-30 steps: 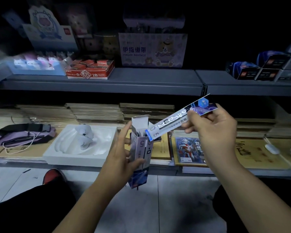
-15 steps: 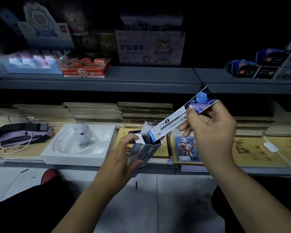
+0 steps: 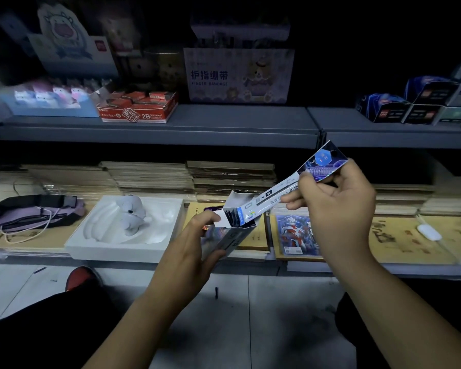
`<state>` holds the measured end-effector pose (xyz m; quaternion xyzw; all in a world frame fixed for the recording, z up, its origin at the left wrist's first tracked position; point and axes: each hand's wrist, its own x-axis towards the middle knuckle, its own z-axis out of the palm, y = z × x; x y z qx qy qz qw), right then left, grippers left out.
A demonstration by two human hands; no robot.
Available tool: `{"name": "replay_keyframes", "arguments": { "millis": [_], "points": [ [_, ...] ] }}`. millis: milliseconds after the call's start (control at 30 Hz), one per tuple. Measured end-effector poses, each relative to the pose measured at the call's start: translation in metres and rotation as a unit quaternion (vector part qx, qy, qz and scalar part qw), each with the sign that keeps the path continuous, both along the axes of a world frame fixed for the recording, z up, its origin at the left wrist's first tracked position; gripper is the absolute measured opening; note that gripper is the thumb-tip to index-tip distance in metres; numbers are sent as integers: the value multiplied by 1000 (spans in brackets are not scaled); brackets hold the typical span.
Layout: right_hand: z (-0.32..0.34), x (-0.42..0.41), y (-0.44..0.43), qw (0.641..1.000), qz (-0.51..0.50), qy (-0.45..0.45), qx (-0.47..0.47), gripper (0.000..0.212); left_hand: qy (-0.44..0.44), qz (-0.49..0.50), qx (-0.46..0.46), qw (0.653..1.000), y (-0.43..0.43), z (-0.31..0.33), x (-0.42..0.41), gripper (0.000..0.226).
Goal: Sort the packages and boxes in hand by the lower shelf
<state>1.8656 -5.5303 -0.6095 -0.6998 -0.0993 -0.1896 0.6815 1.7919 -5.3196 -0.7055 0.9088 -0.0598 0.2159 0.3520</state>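
Note:
My left hand (image 3: 192, 251) grips a small open carton (image 3: 230, 235) with a purple-and-white print, tilted so its open top points up and right. My right hand (image 3: 330, 206) pinches a long flat white-and-blue packet (image 3: 282, 194) by its shiny blue upper end. The packet's lower end sits inside the carton's mouth, beside the raised flap. Both hands hover in front of the lower shelf's edge, above the tiled floor.
The lower shelf holds a white tray (image 3: 91, 241) with a white moulded item, a purple pouch (image 3: 24, 217), stacks of brown booklets (image 3: 232, 177) and a hero-print card pack (image 3: 293, 233). The upper grey shelf (image 3: 224, 126) carries a red 2B box (image 3: 139, 106), a finger-bandage box (image 3: 237, 75) and dark boxes (image 3: 423, 102).
The carton has tipped from upright toward the right. The packet's lower end has gone from the carton's rim down into its mouth, and my right hand has come lower and closer.

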Motion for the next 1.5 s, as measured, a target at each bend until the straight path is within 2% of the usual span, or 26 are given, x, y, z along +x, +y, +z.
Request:
{"name": "replay_keyframes", "arguments": {
  "millis": [133,400,600,867,1000,1067,1300,1433,1500],
  "points": [
    [-2,-1,3,1000,4,11,-3,6,0,12,1,1000,-1,-1,1,81],
    [-1,-3,3,999,12,12,-36,13,-22,4,28,999,2,-5,1,77],
    [1,-5,3,1000,4,3,-9,5,-27,-6,57,998,0,-3,2,76],
    [-10,-9,10,996,28,7,-86,7,-33,4,82,996,-4,-1,2,72],
    [-23,-12,17,967,63,39,-243,9,-51,1,98,994,-4,-1,1,73],
    [-26,-11,19,958,68,64,-272,10,-58,6,116,992,-4,-2,1,72],
    [-36,-14,30,955,93,124,-251,15,-68,12,164,984,-6,-4,-1,68],
    [-33,-11,27,946,120,149,-261,11,-35,45,142,988,-7,-4,-4,86],
    [-29,-9,24,950,134,167,-228,7,-15,75,105,992,-7,-3,-3,91]
  ]
}}
